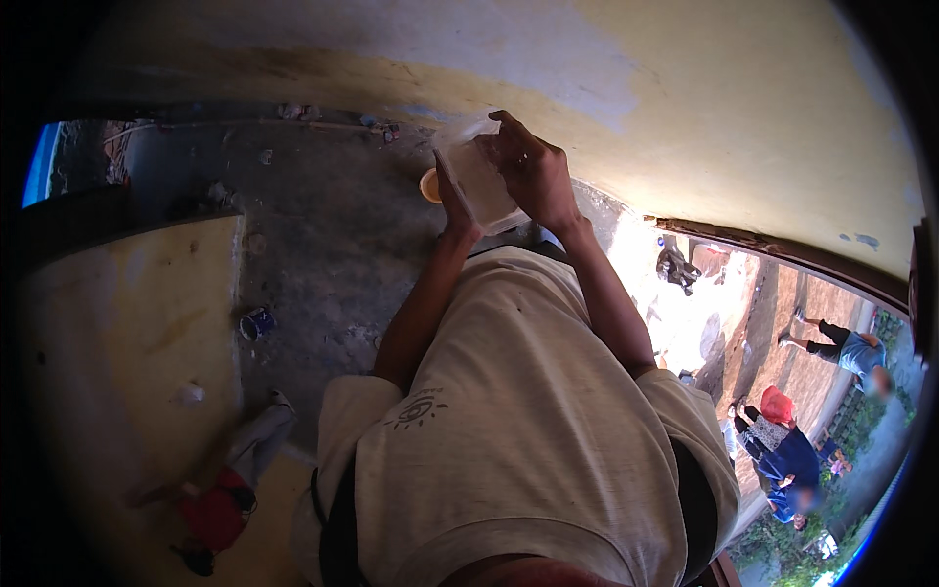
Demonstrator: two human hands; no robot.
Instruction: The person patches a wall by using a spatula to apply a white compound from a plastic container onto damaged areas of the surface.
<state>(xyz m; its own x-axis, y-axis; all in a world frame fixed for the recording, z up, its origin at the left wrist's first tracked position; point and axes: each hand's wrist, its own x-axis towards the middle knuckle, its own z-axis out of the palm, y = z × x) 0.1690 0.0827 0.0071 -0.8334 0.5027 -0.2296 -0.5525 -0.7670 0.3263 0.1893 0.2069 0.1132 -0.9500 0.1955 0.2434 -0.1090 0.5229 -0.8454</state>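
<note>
I hold a clear, box-shaped plastic container [486,186] out in front of me, close to the wall. My left hand [456,203] supports it along its left side, with the palm against the wall of the box. At its right edge, my right hand [540,174] has bent fingers over the rim, and some of them reach into the box. Whether those fingers pinch anything small inside cannot be made out. The inside looks cloudy and pale. Below the container, an orange round tub [429,185] stands on the floor, partly hidden by my left hand.
A patchy yellow wall [724,127] rises ahead. On the dark floor [323,225] lies a blue tin [256,324], with scraps along the wall's foot. A person in red [215,509] is at lower left. Through the right-hand doorway are a black bag [677,266] and several people.
</note>
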